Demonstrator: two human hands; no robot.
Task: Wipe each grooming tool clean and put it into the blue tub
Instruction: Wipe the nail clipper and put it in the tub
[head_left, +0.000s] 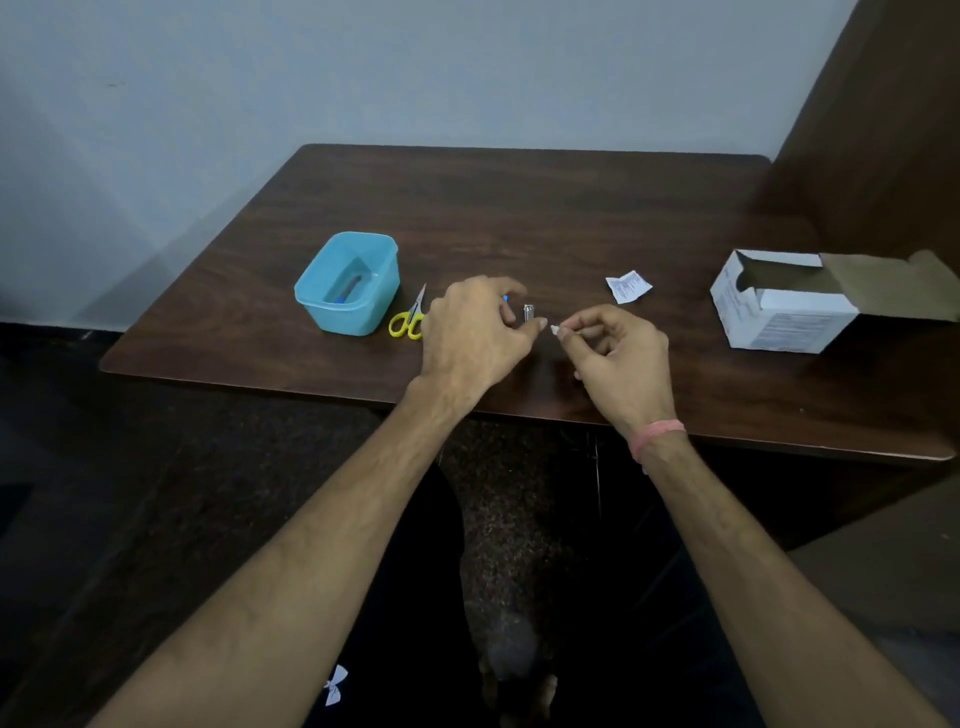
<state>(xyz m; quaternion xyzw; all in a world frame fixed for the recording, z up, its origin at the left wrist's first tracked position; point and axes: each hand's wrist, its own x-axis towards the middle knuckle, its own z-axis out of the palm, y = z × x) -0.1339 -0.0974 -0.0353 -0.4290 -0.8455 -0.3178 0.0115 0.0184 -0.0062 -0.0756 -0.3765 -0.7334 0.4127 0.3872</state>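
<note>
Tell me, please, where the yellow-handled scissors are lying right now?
In the head view, the yellow-handled scissors lie on the dark wooden table, between the blue plastic tub and the left hand.

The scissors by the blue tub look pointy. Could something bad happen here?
Maybe. The scissors lie right beside the left hand, blades pointing away, so a careless grab might poke a finger. The wipe pinched in the right hand is tiny and could slip out. The small metal tool by the left fingers could get knocked across the table. The blue tub already holds something, hard to tell what.
</note>
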